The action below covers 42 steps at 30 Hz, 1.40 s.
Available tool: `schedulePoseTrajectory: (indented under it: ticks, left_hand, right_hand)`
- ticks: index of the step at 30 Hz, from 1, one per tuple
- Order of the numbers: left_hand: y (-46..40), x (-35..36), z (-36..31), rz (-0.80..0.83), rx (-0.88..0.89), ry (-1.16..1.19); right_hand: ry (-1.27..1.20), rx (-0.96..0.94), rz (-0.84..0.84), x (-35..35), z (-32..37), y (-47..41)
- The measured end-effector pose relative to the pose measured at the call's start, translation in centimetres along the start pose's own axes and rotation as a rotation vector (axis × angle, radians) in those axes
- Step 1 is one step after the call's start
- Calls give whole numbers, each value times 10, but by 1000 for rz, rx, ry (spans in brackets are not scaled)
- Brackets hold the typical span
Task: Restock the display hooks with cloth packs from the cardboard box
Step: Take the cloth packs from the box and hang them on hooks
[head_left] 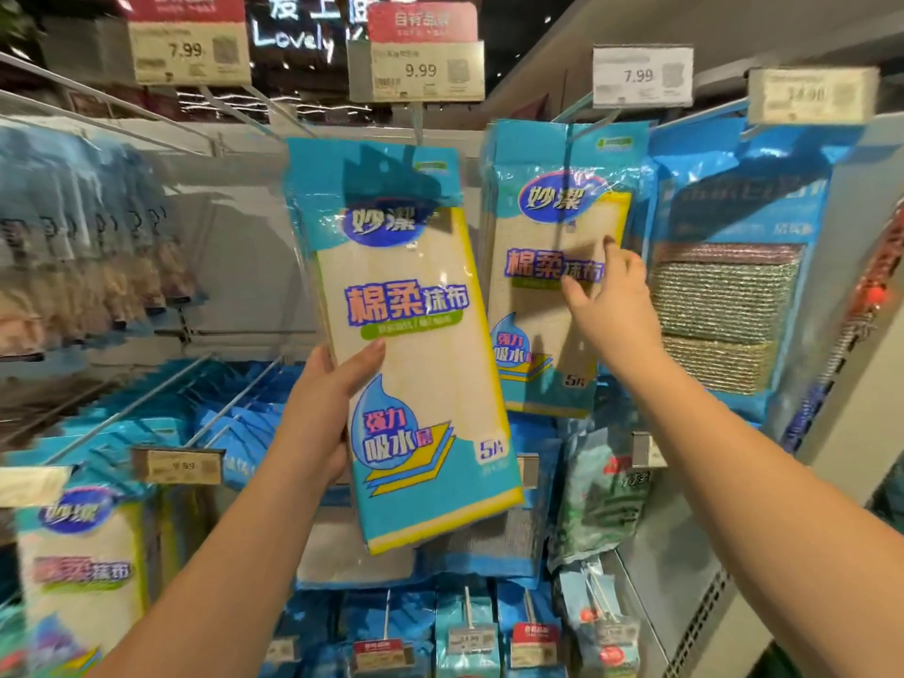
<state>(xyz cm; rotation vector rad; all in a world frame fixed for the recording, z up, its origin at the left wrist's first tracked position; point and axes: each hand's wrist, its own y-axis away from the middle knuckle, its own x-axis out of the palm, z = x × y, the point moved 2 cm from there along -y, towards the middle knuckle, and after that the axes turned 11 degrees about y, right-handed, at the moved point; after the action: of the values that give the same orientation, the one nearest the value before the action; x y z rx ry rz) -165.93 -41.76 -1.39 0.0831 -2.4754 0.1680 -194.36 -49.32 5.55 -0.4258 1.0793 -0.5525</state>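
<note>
My left hand grips a blue and yellow cloth pack by its lower left edge and holds it up below the hook under the 9.99 tag. The pack's top sits at the hook's tip. To its right, several matching cloth packs hang on the hook under the 7.99 tag. My right hand reaches to these packs with fingers extended, fingertips touching the front one. The cardboard box is out of view.
Price tags hang above the hooks. Scouring pad packs hang at the right beside a grey shelf post. Blurred packs fill the left hooks. More blue packs and small tags hang on lower rows.
</note>
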Motion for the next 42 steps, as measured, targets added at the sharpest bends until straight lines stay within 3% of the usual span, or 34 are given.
schedulePoseTrajectory:
  ticks: [4, 6, 10, 14, 20, 25, 31, 42]
  left_hand:
    - [9, 7, 10, 74, -11, 15]
    - [12, 14, 17, 116, -31, 15]
    - [12, 27, 32, 169, -70, -18]
    - [11, 39, 41, 210, -91, -37]
    - [5, 65, 47, 224, -131, -172]
    - [6, 96, 46, 235, -138, -223]
    - [7, 113, 37, 257, -189, -224]
    - [4, 128, 26, 290, -257, -203]
  right_hand:
    - [-318, -121, -133, -55, 21, -7]
    - [-392, -186, -91, -75, 34, -13]
    - [-282, -268, 41, -92, 48, -30]
    - [-181, -316, -49, -104, 38, -41]
    - [-238, -180, -153, -104, 12, -55]
    - [-359, -61, -335, -108, 4, -68]
    - [-434, -46, -485, -123, 11, -74]
    - [-59, 24, -498, -128, 14, -75]
